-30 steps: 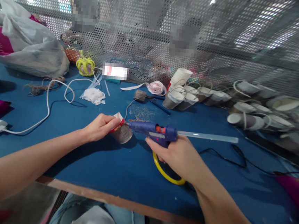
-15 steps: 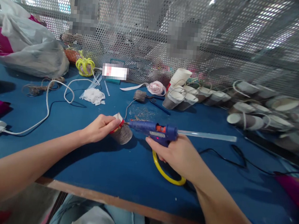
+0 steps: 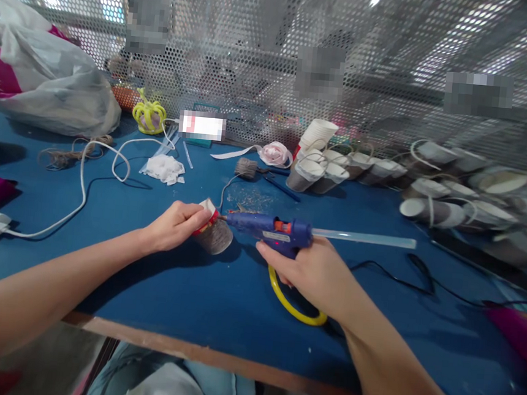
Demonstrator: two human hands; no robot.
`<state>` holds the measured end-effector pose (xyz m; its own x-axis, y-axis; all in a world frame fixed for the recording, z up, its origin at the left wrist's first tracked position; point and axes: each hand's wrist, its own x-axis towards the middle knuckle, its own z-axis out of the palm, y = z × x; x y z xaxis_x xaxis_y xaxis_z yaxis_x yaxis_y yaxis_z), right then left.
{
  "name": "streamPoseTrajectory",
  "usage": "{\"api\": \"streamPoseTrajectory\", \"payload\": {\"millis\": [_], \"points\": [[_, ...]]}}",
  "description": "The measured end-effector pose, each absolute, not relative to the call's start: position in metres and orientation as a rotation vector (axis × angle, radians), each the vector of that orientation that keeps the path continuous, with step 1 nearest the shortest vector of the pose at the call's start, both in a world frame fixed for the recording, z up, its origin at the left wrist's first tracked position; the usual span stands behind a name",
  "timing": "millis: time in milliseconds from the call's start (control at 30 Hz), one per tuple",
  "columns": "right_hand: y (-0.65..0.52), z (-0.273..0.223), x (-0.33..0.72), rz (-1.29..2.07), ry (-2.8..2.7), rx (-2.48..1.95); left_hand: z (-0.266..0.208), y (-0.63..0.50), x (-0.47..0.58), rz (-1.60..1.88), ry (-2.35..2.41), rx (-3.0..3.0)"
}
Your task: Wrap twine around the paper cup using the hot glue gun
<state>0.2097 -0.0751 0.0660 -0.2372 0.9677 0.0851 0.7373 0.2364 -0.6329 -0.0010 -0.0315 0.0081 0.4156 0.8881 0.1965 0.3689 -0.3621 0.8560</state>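
Note:
My left hand [image 3: 178, 226] is closed on a small paper cup [image 3: 216, 237], tilted on its side above the blue table. Grey-brown twine seems to cover its lower part, and red shows near the rim. In my right hand [image 3: 310, 269] is a blue glue gun [image 3: 265, 227] with a small red light lit. A long clear glue stick [image 3: 366, 238] sticks out of its back. The nozzle points left and meets the cup near the red band; whether it touches is too small to tell. Below the right hand shows a yellow ring [image 3: 297, 311], partly hidden.
Wrapped cups with handles [image 3: 309, 174] stand at the back right, beside stacked white cups [image 3: 319, 132]. A twine ball [image 3: 246, 168], pink ribbon roll [image 3: 275, 154] and white scraps [image 3: 164, 168] lie behind the hands. A white cable [image 3: 82, 188] crosses the left; a perforated metal screen [image 3: 256, 68] rises behind.

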Motion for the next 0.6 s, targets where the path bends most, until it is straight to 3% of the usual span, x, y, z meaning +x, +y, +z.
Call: {"api": "streamPoseTrajectory", "payload": {"millis": [600], "points": [[-0.0787, 0.0679, 0.2088, 0.588, -2.098, -1.565, 0.0069, -0.032, -0.0012, 0.874, 1.059, 1.943]]}}
